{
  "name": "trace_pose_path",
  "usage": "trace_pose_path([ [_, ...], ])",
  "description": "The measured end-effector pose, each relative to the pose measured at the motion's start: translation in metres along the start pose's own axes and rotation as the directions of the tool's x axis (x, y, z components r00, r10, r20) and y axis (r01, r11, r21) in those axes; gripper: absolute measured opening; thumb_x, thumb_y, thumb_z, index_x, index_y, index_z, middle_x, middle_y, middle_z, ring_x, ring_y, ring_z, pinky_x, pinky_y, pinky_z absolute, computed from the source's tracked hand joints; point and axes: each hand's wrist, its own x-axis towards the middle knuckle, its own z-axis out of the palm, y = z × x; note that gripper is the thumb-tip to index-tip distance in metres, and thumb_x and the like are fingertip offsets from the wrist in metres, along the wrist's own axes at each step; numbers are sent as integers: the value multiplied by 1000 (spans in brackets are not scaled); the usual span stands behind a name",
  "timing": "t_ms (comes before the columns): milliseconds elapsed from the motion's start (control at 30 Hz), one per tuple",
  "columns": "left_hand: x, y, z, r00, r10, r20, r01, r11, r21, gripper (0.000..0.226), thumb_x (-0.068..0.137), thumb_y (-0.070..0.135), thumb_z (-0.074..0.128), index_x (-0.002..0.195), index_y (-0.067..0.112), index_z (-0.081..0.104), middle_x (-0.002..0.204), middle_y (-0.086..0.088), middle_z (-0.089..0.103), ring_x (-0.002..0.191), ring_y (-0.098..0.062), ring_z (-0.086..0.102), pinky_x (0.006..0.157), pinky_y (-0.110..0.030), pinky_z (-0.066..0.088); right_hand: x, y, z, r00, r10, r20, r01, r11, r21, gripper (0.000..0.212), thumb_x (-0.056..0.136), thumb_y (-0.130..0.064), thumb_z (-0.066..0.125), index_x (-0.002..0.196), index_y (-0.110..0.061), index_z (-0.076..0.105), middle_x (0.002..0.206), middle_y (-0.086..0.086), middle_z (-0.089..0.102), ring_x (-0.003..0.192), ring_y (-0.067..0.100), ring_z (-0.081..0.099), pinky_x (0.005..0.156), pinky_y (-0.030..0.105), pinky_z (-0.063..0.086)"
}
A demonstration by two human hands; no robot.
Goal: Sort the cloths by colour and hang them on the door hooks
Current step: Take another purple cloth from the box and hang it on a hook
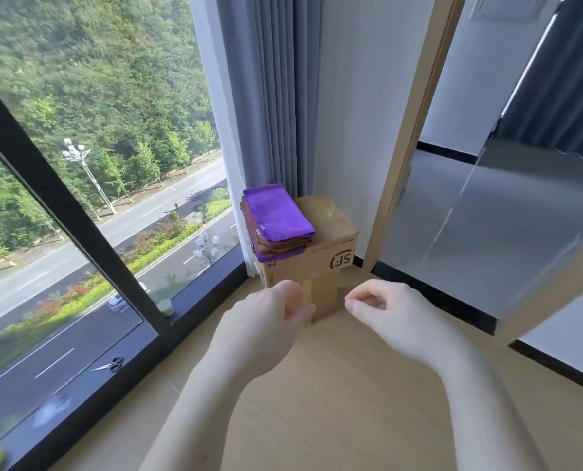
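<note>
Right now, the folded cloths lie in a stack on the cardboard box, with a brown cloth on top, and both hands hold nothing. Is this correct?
Not fully. The head view shows a purple cloth on top; the brown cloths lie under it. The rest is right: they lie stacked on the cardboard box, and the left hand and right hand hold nothing.

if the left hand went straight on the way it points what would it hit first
Most likely the front face of the cardboard box, below the stack of cloths; the left hand overlaps it in view, though the gap is hard to judge.
</note>
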Motion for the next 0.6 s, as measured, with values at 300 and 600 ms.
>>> trace_pose_path([
  [300, 70, -7, -8, 998, -22, 57, 24, 999, -31, 28, 99, 60, 48, 124, 48, 54, 104, 22, 63, 101, -10, 63, 90, -34, 54, 81, -5, -3, 998, -5, 66, 4, 1000, 13, 12, 98, -47, 60, 97, -41, 70, 101, -20, 70, 97, -3, 63, 80, 25, 53],
  [600, 177, 17, -11, 997, -60, 44, 57, 996, 66, 29, 99, 59, 47, 125, 48, 54, 108, 19, 63, 107, -12, 61, 93, -35, 52, 201, -1, -41, 984, -63, 165, 62, 998, 11, 14, 98, -48, 59, 102, -41, 70, 105, -21, 68, 100, -4, 61, 83, 20, 51],
])
